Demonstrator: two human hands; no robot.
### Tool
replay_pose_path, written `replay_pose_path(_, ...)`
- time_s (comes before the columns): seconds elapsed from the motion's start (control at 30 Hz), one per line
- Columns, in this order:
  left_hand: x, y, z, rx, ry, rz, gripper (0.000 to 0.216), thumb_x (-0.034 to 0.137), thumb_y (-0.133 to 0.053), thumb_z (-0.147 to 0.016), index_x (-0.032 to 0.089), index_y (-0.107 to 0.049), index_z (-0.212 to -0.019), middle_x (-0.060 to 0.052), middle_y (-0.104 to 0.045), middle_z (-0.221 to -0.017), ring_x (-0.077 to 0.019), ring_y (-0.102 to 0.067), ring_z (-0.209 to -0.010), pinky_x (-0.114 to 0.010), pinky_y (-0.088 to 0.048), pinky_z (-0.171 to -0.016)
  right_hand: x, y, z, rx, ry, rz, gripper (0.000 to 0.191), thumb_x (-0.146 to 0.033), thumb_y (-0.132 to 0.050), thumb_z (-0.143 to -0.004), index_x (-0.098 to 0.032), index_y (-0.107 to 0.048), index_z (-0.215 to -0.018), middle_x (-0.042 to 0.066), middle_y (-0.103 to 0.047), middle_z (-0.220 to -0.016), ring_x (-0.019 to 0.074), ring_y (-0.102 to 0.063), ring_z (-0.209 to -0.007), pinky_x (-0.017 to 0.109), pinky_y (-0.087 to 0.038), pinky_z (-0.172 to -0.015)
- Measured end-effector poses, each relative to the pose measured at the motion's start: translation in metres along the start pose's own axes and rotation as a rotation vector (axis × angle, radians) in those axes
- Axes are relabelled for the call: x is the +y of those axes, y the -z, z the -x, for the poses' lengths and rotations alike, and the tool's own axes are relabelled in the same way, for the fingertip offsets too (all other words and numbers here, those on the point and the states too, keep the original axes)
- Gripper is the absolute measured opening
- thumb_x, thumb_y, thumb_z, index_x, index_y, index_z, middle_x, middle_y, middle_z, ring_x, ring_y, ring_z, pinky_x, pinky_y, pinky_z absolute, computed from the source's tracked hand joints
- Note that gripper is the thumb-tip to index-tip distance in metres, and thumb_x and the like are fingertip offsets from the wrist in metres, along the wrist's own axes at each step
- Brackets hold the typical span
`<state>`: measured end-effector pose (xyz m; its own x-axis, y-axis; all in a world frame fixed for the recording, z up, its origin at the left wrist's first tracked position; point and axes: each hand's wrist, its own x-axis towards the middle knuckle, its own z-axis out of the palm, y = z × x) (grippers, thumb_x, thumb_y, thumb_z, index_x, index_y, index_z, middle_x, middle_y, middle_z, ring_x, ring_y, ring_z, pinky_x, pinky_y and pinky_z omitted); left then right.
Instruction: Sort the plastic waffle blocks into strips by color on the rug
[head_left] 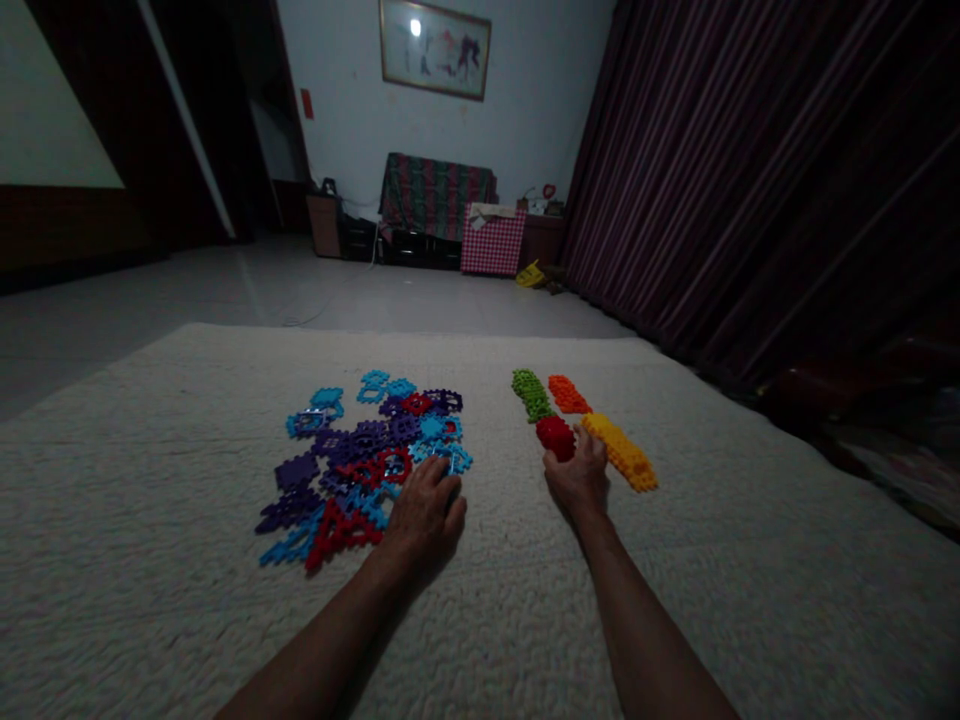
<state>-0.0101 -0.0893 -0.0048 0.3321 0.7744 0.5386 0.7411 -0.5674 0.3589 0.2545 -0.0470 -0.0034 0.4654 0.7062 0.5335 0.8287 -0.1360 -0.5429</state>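
You're apparently stacking: right hand (579, 475) clasping the reds (553, 437); left hand (426, 505) at the pile (367, 440) left of them, grip unclear. Adding wants alignment.

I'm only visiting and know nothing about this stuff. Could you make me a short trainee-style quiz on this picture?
1. What colour is the bunch of pieces between the thumb and fingers of the right hand?
a) orange
b) red
c) blue

2. True or false: the yellow row reaches nearer to the camera than the green row.

3. Fill in the missing colour: the left hand is at the edge of a spread of blue, red and ____ pieces.

Key: 1. b; 2. true; 3. purple.
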Motion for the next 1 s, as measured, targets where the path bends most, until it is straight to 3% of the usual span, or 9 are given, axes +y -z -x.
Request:
replay_pose_path(0.37,0.001,0.000,0.001,-0.012,0.018,0.030,0.014,0.020,-0.056,-0.087,0.022,-0.067,-0.096,-0.011,-0.058,-0.129,-0.0303,-0.050,-0.127,-0.055,-0.046,-0.107,-0.003,0.003,0.000,0.008,-0.014,-0.034,0.065,-0.040,-0.062,-0.075,-0.015,-0.049,-0.134,0.020,-0.051,-0.128,0.0342,-0.052,-0.116,0.048,-0.046,-0.095)
replay_pose_path(0.53,0.003,0.001,0.001,-0.026,0.036,-0.006,0.012,0.019,-0.055,-0.087,0.021,-0.065,-0.093,-0.011,-0.057,-0.130,-0.0301,-0.048,-0.129,-0.055,-0.045,-0.107,-0.015,0.001,0.003,0.102,0.197,-0.185,0.047,-0.029,-0.053,-0.081,-0.014,-0.054,-0.126,0.018,-0.055,-0.122,0.0302,-0.051,-0.118,0.048,-0.043,-0.103)
replay_pose_path(0.67,0.003,0.000,-0.001,0.045,0.098,-0.040,0.009,0.021,-0.057,-0.087,0.020,-0.064,-0.093,-0.012,-0.059,-0.127,-0.0309,-0.052,-0.123,-0.055,-0.046,-0.104,-0.046,-0.015,0.018,-0.069,0.441,-0.327,0.033,-0.019,-0.047,-0.083,-0.017,-0.062,-0.113,0.013,-0.062,-0.114,0.0252,-0.057,-0.111,0.044,-0.046,-0.101)
replay_pose_path(0.8,-0.007,0.004,-0.008,0.150,0.148,-0.041,0.013,0.020,-0.054,-0.090,0.020,-0.064,-0.099,-0.012,-0.060,-0.128,-0.0287,-0.056,-0.120,-0.052,-0.048,-0.101,-0.078,-0.050,0.021,-0.285,0.589,-0.392,0.034,-0.012,-0.045,-0.080,-0.018,-0.065,-0.107,0.011,-0.066,-0.110,0.0236,-0.060,-0.106,0.041,-0.048,-0.097)
replay_pose_path(0.9,-0.023,0.012,-0.019,0.154,0.204,-0.085,0.021,0.015,-0.050,-0.089,0.020,-0.065,-0.104,-0.012,-0.061,-0.127,-0.0279,-0.056,-0.120,-0.050,-0.048,-0.102,-0.094,-0.078,0.013,-0.364,0.574,-0.385,0.039,-0.011,-0.045,-0.079,-0.017,-0.064,-0.113,0.012,-0.067,-0.116,0.0237,-0.060,-0.111,0.041,-0.046,-0.100)
replay_pose_path(1.0,-0.044,0.017,-0.035,0.136,0.255,-0.104,0.029,0.010,-0.049,-0.086,0.018,-0.066,-0.109,-0.013,-0.062,-0.125,-0.0280,-0.056,-0.119,-0.049,-0.048,-0.102,-0.105,-0.096,0.006,-0.425,0.459,-0.285,0.039,-0.015,-0.049,-0.081,-0.017,-0.064,-0.117,0.012,-0.068,-0.118,0.0244,-0.060,-0.111,0.041,-0.044,-0.101)
